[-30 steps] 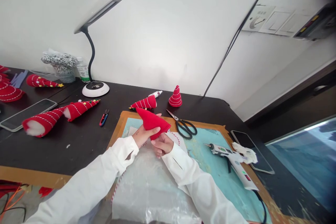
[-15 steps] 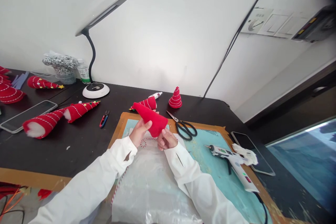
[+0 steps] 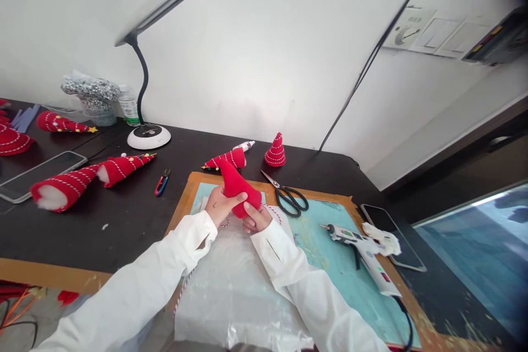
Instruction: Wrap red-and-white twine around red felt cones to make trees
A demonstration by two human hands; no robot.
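Snugly, left hand (image 3: 220, 204) and right hand (image 3: 256, 218) grip a red felt cone (image 3: 238, 187) — over the board's top edge (image 3: 313, 193).

This room is shown to be a small craft workroom by the **table** (image 3: 103, 220), on which a **glue gun** (image 3: 363, 253), **scissors** (image 3: 286, 199), **thread snips** (image 3: 163, 182) and a taped **mat** (image 3: 325, 231) are laid out. Red **felt cones** (image 3: 275, 151) trimmed with stitched white lines are spread among the tools, and a **desk lamp** (image 3: 142, 82) is placed against the wall, below which **switches** (image 3: 437, 33) are mounted.
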